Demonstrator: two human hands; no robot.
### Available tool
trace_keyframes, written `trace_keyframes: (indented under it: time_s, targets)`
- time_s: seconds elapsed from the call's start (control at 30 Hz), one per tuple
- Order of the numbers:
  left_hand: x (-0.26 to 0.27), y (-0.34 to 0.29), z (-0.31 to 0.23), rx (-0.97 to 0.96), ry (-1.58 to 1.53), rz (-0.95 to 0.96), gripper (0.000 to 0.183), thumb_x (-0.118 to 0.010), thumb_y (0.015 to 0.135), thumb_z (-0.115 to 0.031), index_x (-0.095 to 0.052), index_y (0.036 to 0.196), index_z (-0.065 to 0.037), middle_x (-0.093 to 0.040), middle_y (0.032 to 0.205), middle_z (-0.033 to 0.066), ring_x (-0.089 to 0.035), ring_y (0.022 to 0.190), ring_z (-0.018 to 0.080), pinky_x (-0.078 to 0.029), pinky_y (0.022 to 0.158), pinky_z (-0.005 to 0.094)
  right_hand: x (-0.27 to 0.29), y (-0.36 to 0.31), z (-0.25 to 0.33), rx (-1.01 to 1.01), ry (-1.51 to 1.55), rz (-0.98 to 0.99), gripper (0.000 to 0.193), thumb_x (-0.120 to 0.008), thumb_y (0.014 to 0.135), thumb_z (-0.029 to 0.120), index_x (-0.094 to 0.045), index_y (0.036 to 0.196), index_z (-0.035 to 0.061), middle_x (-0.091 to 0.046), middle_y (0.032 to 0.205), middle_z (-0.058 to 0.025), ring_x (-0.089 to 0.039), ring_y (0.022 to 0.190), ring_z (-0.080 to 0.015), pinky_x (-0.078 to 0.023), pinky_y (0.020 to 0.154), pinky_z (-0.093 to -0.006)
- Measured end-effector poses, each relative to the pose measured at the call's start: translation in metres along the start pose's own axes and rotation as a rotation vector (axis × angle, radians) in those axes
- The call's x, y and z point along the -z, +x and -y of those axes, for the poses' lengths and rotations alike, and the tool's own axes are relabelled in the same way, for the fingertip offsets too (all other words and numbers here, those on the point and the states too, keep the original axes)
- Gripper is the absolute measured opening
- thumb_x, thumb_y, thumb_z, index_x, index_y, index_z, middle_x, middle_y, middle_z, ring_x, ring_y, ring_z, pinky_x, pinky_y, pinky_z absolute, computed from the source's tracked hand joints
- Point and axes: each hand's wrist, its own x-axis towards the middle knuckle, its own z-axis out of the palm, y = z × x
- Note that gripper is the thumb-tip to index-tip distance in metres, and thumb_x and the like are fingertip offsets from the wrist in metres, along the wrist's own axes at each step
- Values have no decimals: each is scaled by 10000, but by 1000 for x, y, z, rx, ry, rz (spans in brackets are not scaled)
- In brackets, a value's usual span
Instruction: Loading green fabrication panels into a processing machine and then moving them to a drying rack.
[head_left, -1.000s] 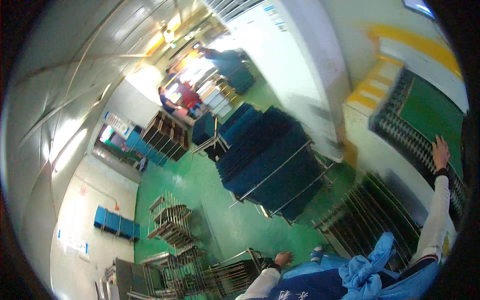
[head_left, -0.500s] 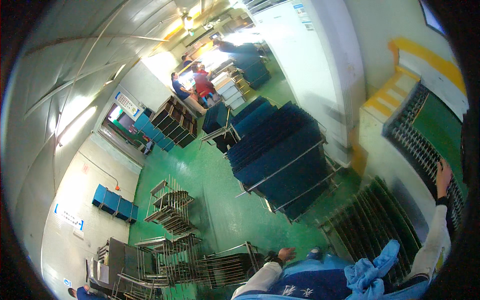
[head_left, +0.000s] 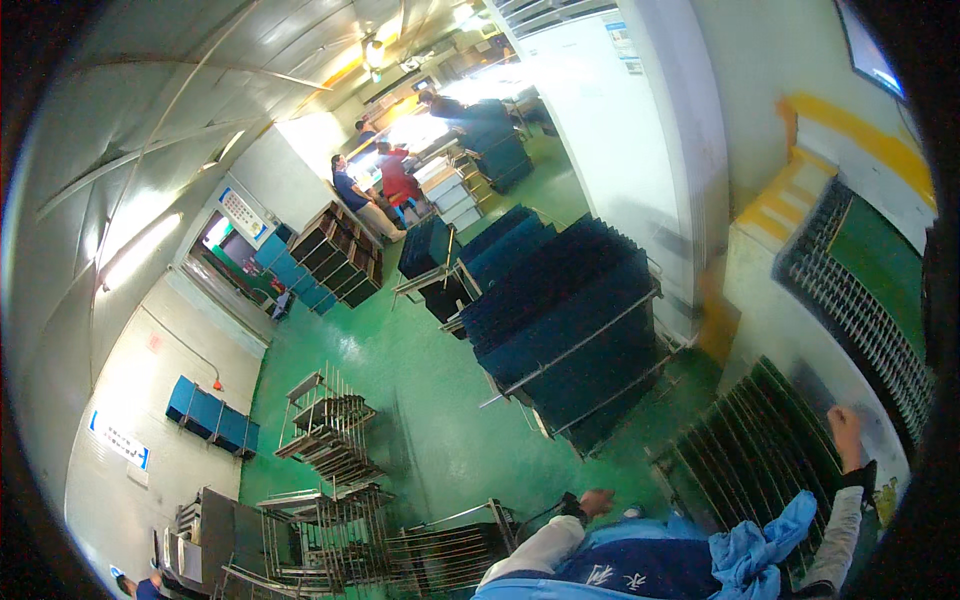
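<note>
My roller bed (head_left: 850, 290) curves along the right, with dark upright panels (head_left: 752, 445) below it. Beside both, my right hand (head_left: 846, 428) is curled into an apparently empty fist; my left hand (head_left: 597, 502), blurred, I can't judge. A careless swing could bruise knuckles against panel edges.

I see a glossy green floor (head_left: 440, 430) throwing back the lights, and a bare metal rack (head_left: 330, 430) with a dull shine on its rods. From here the stacked dark blue panels (head_left: 570, 350) look matt, the conveyor's knobbly strip (head_left: 860, 320) rough with a greyish sheen, and the apron knot (head_left: 750, 550) soft, creased cloth.
</note>
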Motion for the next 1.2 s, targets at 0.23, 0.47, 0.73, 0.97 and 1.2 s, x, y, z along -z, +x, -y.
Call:
trace_keyframes:
  time_s: [0.23, 0.47, 0.73, 0.97, 1.2]
  targets:
    - [13, -2, 2, 13, 110, -9, 329, -510, 774, -302, -512, 957, -28, -582, 710, 76, -505, 469, 143, -407, 418, 269, -8, -18, -8, -304, -316, 234, 353, -539, 728, 327, -529, 709, -25, -521, 677, -163, -487, 643, -309, -370, 594, -376]
    - [60, -12, 32, 129, 154, -24, 358, -508, 770, -378, -519, 894, -43, -565, 756, 60, -523, 569, 137, -406, 458, 266, -29, 2, -5, -153, -299, 228, 442, -544, 714, 370, -500, 580, -49, -485, 602, -191, -465, 591, -310, -322, 535, -396]
    - [55, -28, 31, 167, 113, -140, 395, -483, 775, -384, -534, 972, -45, -574, 899, 69, -547, 690, 166, -442, 544, 271, -37, 10, -3, -99, -108, 265, 415, -551, 713, 285, -433, 535, -70, -391, 466, -160, -389, 449, -223, -278, 465, -368]
    - [46, -15, 38, 138, 116, -190, 397, -488, 769, -389, -539, 959, -44, -586, 847, 62, -548, 633, 148, -428, 485, 258, -39, 15, -19, -81, -152, 300, 371, -570, 690, 230, -417, 548, -77, -375, 477, -180, -371, 421, -242, -271, 442, -364]
    - [45, -13, 45, 63, 141, -141, 384, -503, 757, -398, -565, 876, -38, -575, 712, 53, -538, 565, 138, -420, 468, 256, -43, 12, -32, -68, -233, 240, 293, -577, 638, 195, -463, 608, -73, -446, 594, -243, -439, 543, -361, -321, 500, -399]
